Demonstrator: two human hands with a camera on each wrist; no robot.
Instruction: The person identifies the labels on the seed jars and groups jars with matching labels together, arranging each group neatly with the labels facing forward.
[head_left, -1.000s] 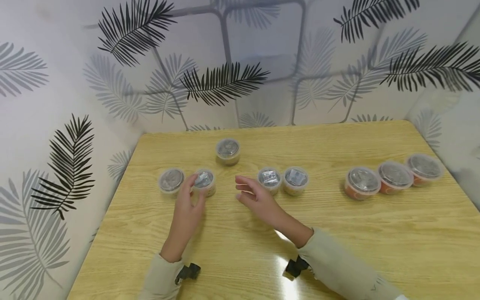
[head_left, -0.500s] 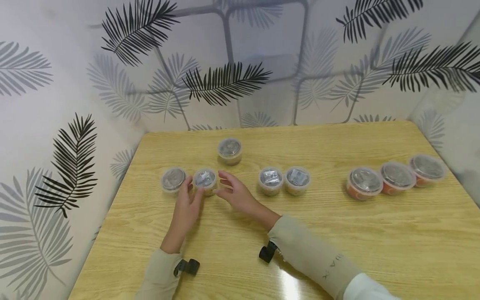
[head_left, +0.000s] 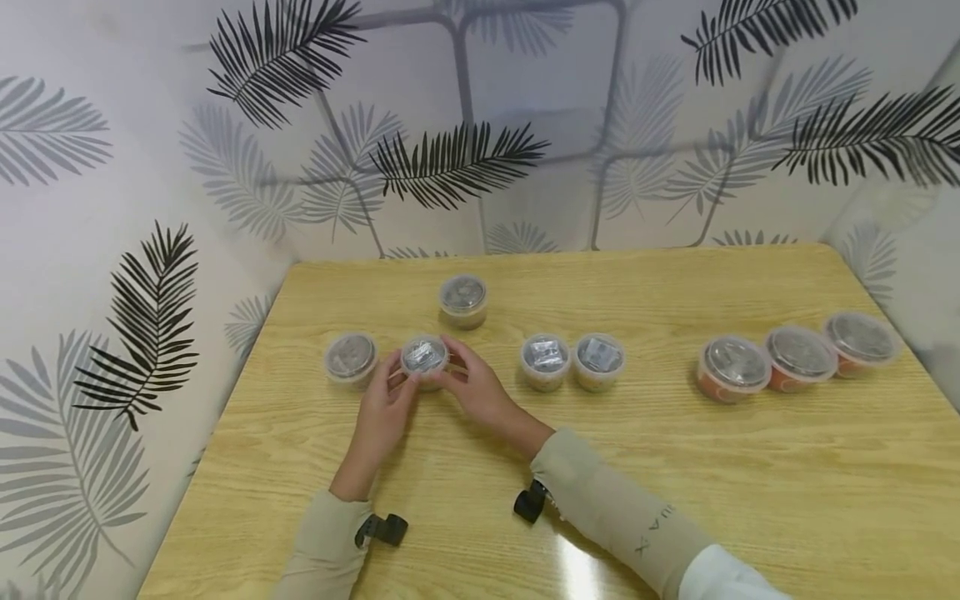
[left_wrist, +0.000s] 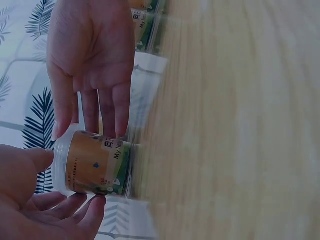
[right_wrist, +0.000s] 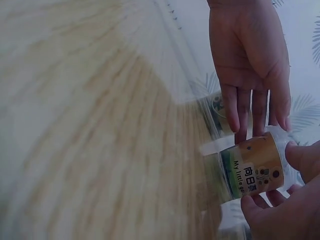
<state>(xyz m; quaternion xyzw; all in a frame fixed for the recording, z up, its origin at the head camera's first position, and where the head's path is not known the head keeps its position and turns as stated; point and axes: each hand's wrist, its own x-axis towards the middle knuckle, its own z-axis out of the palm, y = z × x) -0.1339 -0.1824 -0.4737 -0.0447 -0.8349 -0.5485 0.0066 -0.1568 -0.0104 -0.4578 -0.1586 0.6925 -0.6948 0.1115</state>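
Observation:
Both hands hold a small lidded plastic cup (head_left: pixel 425 355) between them near the left part of the table. The left hand (head_left: pixel 381 418) grips its left side, the right hand (head_left: pixel 486 402) its right side. Under its clear lid lies a silvery packet. In the left wrist view the cup (left_wrist: pixel 95 165) shows an orange label with a green band and "My little" printed on it. Fingertips of both hands meet the cup's wall, thumbs up by the lid. Just left of the left hand stands another lidded cup (head_left: pixel 351 358).
One cup (head_left: pixel 462 300) stands farther back. Two cups (head_left: pixel 545 360) (head_left: pixel 598 360) sit side by side right of the hands. Three wider cups with reddish sides (head_left: pixel 733 367) line up at the right of the wooden table (head_left: pixel 675 492). A leaf-patterned wall (head_left: pixel 420 233) rises behind.
The right hand has come leftward to the cup, and both hands have closed around it. The cup has shifted slightly right, away from the cup at far left.

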